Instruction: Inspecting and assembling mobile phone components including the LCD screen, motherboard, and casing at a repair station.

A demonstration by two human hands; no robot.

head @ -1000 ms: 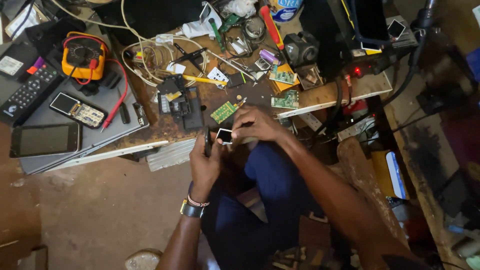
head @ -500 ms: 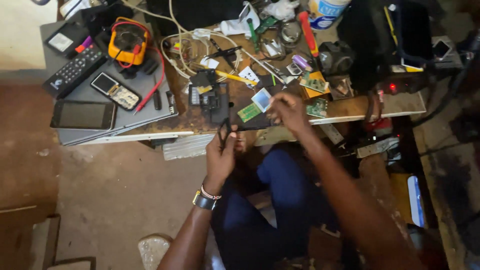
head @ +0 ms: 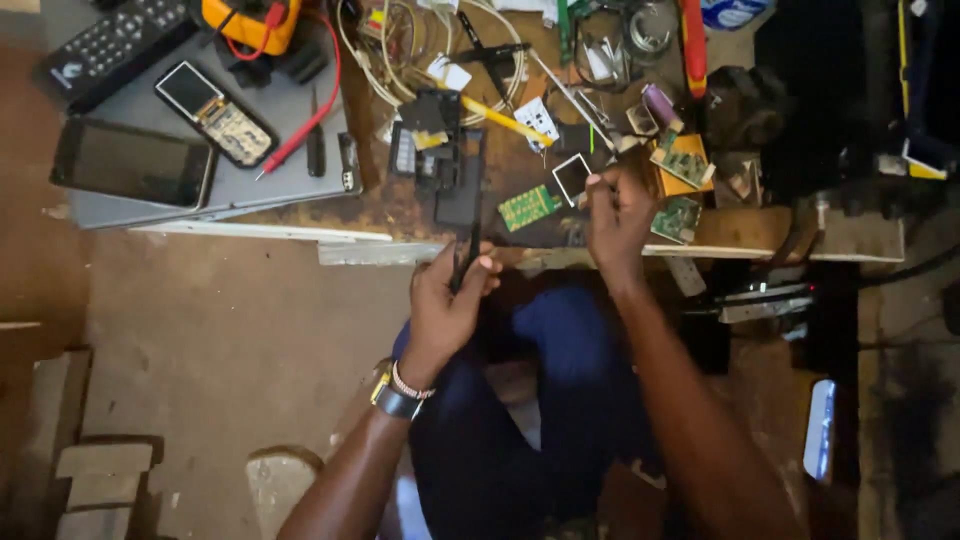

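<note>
Tweezers [head: 468,255], slim and dark, stood nearly upright in the left hand [head: 445,310], whose fingers were curled tightly round the lower shaft, at the near edge of the workbench [head: 330,235] above the person's lap. Just beyond, the right hand [head: 618,215] reached over the bench edge, its fingertips narrowed in a pinch on a small rectangular screen module [head: 572,178] with a pale frame, lifted slightly off the wood. Beside it lay a green keypad board [head: 527,207], and to the right two more green circuit boards [head: 682,190], one on an orange pad. Farther back sat black phone housing parts [head: 440,160], a yellow pencil [head: 495,118] and tangled wires [head: 400,50]. Farthest left, a grey laptop lid [head: 225,190] carried a bar phone [head: 215,112], a dark tablet [head: 130,162] and a red probe lead [head: 305,120].

The module was held only by its edges, so a slip could have dropped it into the clutter or off the bench. The tweezer tips pointed close to the board and could have scratched it.
</note>
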